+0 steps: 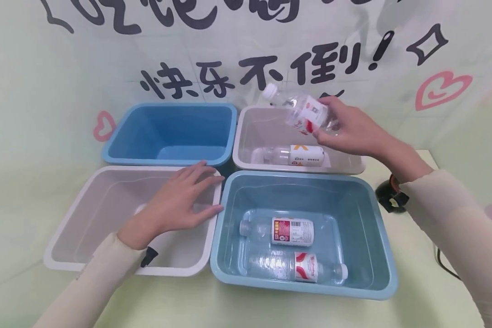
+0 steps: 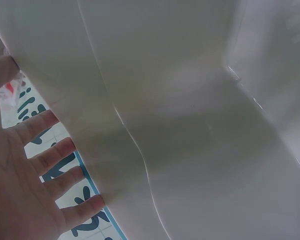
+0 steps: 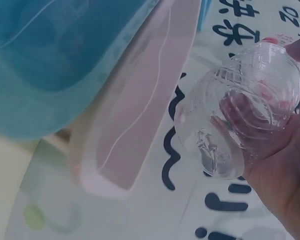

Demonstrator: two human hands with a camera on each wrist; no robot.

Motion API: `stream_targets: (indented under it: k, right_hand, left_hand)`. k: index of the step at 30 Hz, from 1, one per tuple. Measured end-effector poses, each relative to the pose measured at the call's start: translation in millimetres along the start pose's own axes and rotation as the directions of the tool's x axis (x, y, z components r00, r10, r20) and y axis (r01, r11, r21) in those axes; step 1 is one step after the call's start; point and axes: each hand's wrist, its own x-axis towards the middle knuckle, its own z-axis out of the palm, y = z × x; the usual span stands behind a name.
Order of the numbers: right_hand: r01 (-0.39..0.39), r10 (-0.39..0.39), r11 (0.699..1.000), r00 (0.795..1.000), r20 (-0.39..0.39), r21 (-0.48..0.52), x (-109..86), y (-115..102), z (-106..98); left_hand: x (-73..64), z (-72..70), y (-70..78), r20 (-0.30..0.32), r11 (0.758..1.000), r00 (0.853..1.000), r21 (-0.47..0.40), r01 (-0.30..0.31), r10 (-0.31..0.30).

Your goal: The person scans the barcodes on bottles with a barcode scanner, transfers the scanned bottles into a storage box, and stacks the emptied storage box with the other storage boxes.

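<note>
My right hand (image 1: 350,127) grips a clear plastic bottle (image 1: 303,111) with a white and red label, tilted with its white cap up to the left. It is above the pinkish bin (image 1: 246,136) at the back right. The right wrist view shows the bottle's clear base (image 3: 220,135) and the hand wrapped round it. My left hand (image 1: 174,200) reaches over the front left grey bin (image 1: 65,237), its fingers spread and held fairly straight. In the left wrist view its fingertips (image 2: 92,202) appear at that bin's rim; contact cannot be told for certain.
A labelled bottle (image 1: 307,156) lies in the pinkish bin. Two bottles, one (image 1: 293,231) behind the other (image 1: 305,266), lie in the front right blue-green bin (image 1: 383,255). A blue bin (image 1: 147,132) stands at the back left. A dark object (image 1: 393,200) and a cable are at right.
</note>
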Motion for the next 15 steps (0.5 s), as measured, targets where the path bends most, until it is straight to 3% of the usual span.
stream_targets:
  k: [9, 15]
  right_hand:
    - [0.051, -0.053, 0.998, 0.992, 0.118, 0.027, 44.7, -25.6, 23.5]
    - [0.123, -0.138, 0.986, 0.981, 0.134, 0.115, 75.3, -47.0, 43.3]
  left_hand:
    - [-1.6, 0.1, 0.0, 0.004, 1.0, 1.0, 0.001, 0.006, -0.006]
    - [-2.2, 0.0, 1.3, 0.001, 1.0, 1.0, -0.002, 0.004, -0.004]
